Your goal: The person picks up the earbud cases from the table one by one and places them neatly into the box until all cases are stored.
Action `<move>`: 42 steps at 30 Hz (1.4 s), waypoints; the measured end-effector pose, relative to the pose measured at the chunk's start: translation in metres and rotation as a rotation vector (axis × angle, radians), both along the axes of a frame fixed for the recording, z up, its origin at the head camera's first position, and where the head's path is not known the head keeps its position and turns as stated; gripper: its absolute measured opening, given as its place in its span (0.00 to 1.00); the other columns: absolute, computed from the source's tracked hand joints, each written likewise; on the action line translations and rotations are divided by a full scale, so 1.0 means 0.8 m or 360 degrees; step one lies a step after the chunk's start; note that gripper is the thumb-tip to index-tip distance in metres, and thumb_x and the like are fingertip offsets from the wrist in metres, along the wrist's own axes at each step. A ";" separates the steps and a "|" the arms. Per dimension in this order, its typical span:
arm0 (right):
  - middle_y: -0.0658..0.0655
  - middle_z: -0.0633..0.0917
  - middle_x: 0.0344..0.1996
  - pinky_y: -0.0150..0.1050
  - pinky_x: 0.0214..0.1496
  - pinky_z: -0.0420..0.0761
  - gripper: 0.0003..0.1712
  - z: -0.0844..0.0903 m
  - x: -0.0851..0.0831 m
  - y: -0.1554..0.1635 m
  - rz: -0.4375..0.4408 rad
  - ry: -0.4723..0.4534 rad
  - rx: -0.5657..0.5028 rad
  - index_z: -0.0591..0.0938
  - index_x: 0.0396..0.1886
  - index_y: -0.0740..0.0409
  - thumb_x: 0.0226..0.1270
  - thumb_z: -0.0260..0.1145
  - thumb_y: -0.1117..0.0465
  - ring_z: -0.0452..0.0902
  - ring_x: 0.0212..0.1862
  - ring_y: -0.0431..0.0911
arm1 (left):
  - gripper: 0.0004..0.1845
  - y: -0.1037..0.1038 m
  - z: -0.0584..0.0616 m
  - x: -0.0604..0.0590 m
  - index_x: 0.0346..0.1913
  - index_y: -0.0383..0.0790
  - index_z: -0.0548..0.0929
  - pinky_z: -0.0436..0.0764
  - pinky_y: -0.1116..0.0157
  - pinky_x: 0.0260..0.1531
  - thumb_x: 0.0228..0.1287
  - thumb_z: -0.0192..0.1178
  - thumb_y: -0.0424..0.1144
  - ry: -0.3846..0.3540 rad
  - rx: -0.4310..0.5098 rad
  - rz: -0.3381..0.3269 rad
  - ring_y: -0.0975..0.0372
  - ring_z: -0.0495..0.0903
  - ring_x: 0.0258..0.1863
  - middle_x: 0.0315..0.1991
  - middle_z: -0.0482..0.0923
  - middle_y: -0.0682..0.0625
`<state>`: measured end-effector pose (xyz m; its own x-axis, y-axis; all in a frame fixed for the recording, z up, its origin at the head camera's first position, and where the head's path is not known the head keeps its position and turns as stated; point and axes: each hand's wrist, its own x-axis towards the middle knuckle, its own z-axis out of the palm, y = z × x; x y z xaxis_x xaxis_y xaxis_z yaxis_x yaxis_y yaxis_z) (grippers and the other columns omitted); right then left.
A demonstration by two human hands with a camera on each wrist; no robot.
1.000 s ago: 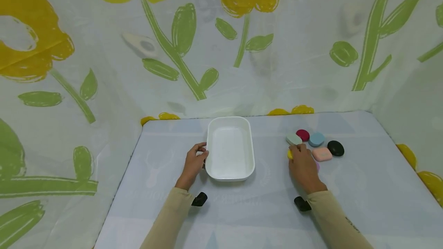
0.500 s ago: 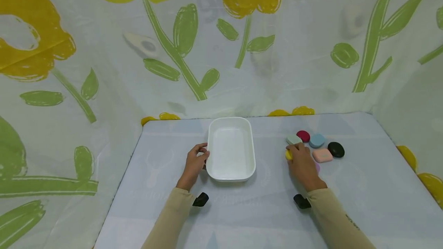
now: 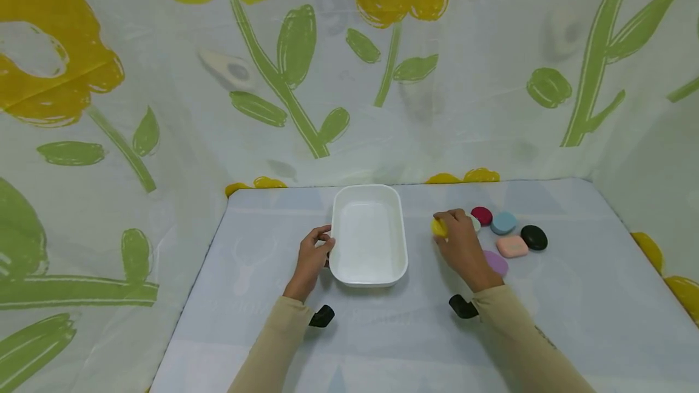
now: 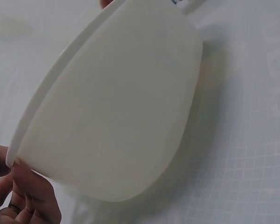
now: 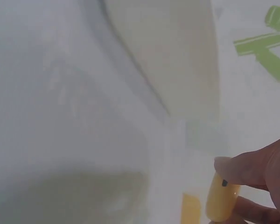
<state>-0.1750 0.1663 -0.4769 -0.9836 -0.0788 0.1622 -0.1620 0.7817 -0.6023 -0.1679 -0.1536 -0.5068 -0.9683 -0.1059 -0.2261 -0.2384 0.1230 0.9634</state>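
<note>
A white rectangular dish with rounded corners (image 3: 368,241) stands left of centre on the table. My left hand (image 3: 311,262) pinches its left rim; in the left wrist view the fingers (image 4: 37,189) and thumb take the rim from either side, with the dish's outer wall (image 4: 114,102) filling the view. To the right, my right hand (image 3: 464,253) holds a yellow bar of soap (image 3: 439,227). The right wrist view shows that yellow soap (image 5: 220,200), with a small dark mark, between the thumb and fingers. A pale green soap (image 3: 474,223) is partly hidden behind this hand.
Beyond the right hand lie more soaps: red (image 3: 482,216), blue (image 3: 503,222), black (image 3: 534,238), pink (image 3: 512,246) and purple (image 3: 496,263). A flower-printed cloth (image 3: 480,114) rises behind and beside the pale table (image 3: 382,338).
The right hand has moved left, away from the other soaps, carrying the yellow soap. More of the purple soap shows now. The left hand stays at the dish's rim.
</note>
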 end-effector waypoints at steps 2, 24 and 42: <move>0.74 0.76 0.59 0.62 0.68 0.77 0.26 0.005 -0.002 -0.009 0.0013 0.0014 -0.0025 0.81 0.63 0.71 0.65 0.73 0.75 0.73 0.60 0.69 | 0.20 0.001 -0.001 0.000 0.70 0.36 0.77 0.77 0.65 0.24 0.80 0.58 0.33 0.0006 0.0002 0.0001 0.60 0.73 0.27 0.49 0.73 0.43; 0.70 0.76 0.61 0.54 0.65 0.81 0.27 0.040 -0.046 -0.108 0.0265 -0.0197 -0.0279 0.80 0.67 0.67 0.70 0.74 0.69 0.77 0.59 0.60 | 0.21 0.004 -0.003 0.000 0.71 0.36 0.77 0.77 0.65 0.24 0.81 0.58 0.35 0.0008 0.0031 -0.0028 0.60 0.73 0.27 0.50 0.73 0.43; 0.70 0.83 0.58 0.53 0.61 0.84 0.23 0.025 -0.073 -0.157 0.0244 -0.0414 -0.0354 0.81 0.62 0.68 0.72 0.73 0.63 0.81 0.60 0.62 | 0.21 0.007 -0.002 0.002 0.71 0.34 0.76 0.77 0.66 0.23 0.81 0.58 0.35 0.0023 0.0028 -0.0037 0.59 0.76 0.31 0.50 0.73 0.43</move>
<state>-0.2335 0.0408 -0.4568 -0.9736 -0.2195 -0.0619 -0.0862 0.6056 -0.7911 -0.1662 -0.1483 -0.5086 -0.9736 -0.0795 -0.2139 -0.2219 0.1111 0.9687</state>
